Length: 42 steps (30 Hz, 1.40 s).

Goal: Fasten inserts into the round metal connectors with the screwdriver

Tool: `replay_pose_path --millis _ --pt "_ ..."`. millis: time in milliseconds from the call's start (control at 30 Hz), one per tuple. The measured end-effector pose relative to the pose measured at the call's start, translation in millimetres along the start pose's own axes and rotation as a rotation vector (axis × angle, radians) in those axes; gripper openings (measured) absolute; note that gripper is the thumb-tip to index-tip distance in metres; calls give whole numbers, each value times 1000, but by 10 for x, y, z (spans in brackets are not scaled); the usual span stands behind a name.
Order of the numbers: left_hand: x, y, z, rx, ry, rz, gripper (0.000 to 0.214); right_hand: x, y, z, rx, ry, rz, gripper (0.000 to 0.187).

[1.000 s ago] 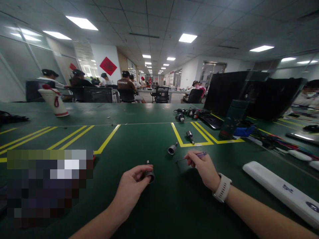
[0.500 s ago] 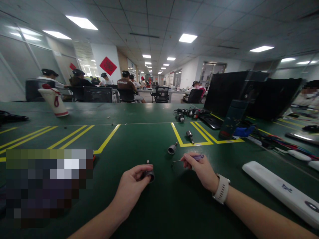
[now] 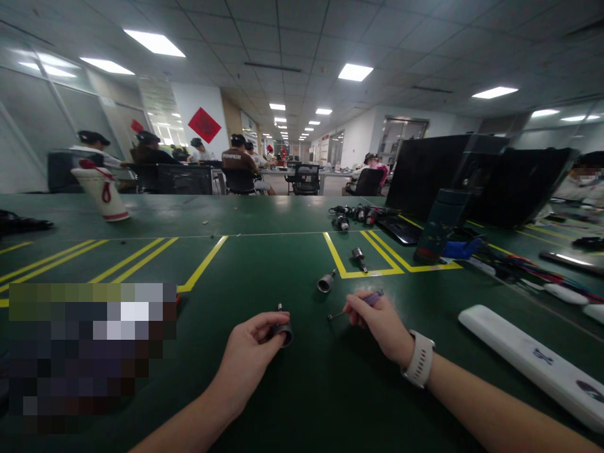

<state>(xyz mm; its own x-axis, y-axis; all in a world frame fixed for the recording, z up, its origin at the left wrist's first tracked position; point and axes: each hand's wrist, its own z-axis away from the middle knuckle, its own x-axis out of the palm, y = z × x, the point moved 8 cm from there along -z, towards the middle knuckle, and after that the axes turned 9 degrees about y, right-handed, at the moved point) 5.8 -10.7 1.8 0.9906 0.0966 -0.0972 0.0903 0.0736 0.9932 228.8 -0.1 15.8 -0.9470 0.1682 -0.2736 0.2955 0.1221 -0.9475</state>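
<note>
Between the thumb and fingers of my left hand [image 3: 255, 343] is a dark grey cup-shaped metal bit [image 3: 285, 336], its open end towards me and its thin shank pointing away. My right hand [image 3: 372, 314] is closed round the purple handle of a screwdriver [image 3: 376, 298]. The thin shaft points left and down, with a small dark piece [image 3: 329, 317] at its tip; whether that is a screw I cannot tell. Just beyond the tip lies a second cup-shaped bit [image 3: 325, 283] on its side. A third bit [image 3: 359, 258] rests farther back inside the yellow tape lines.
A white bar-shaped case [image 3: 528, 358] lies to the right of my right forearm. Farther back right stand a dark bottle [image 3: 441, 226], black monitors [image 3: 429, 176] and a bunch of cabled parts [image 3: 353, 215]. A pale cup [image 3: 101, 192] is at the far left. People sit beyond the green table [image 3: 264, 258].
The screwdriver in my right hand has tilted, its tip now lower and a little nearer me, with the small dark piece showing there. My left hand has stayed still.
</note>
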Motion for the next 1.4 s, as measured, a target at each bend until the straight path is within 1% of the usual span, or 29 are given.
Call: replay_pose_path --millis 100,233,367,567,700,767,867,967,1067,1267,1400 --pt "3 -35 -11 -3 -21 -1 23 26 -36 17 6 -36 28 31" --pt "1 -43 -9 -9 -29 -1 23 67 -183 75 -24 -108 92 29" --pt "0 -29 -6 5 -25 -7 23 130 -322 123 -65 -209 107 33" --pt "3 -22 -5 14 -35 -31 24 228 -287 188 -21 -413 58 34" --pt "-1 -21 -7 25 -32 -45 24 253 -298 236 -35 -484 64 34" --pt "3 -18 -9 34 -32 -48 24 252 -358 255 -80 -493 48 38" --pt "2 -13 -15 41 -18 -35 23 220 -437 256 -137 -460 -10 44" --pt "1 -20 -23 34 -14 -28 23 188 -418 230 -111 -414 -60 47" --pt "6 -21 -23 44 -38 -39 23 190 -360 215 -61 -399 -81 45" --pt "-2 10 3 38 -28 -57 23 294 -295 270 13 -480 -110 34" --pt "2 42 21 25 -11 -49 23 311 -338 309 24 -527 -83 30"
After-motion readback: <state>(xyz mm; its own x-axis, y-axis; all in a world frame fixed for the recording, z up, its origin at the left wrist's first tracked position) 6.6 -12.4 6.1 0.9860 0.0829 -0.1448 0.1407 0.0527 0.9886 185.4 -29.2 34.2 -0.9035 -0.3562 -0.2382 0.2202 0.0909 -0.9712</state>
